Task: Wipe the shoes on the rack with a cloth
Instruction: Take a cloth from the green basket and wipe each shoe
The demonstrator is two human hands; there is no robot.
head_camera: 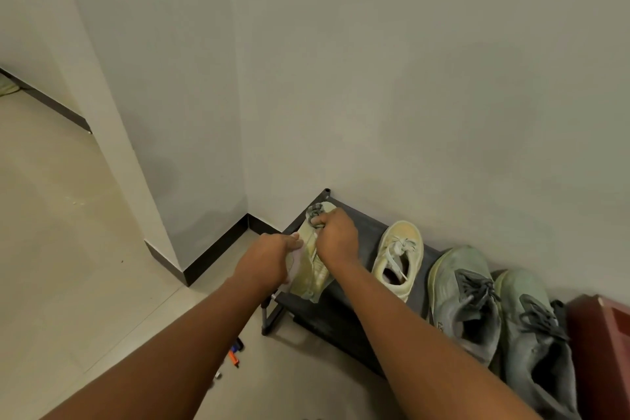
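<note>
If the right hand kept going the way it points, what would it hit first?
Probably the wall. The right hand, gripping a cloth at the toe of the yellow shoe, points toward the back corner of the rack; depth is unclear.

From my feed, two bare forearms run up from the bottom edge of the frame toward the centre. I see no sleeves, no watch, no rings or gloves on the left hand or the right hand.
</note>
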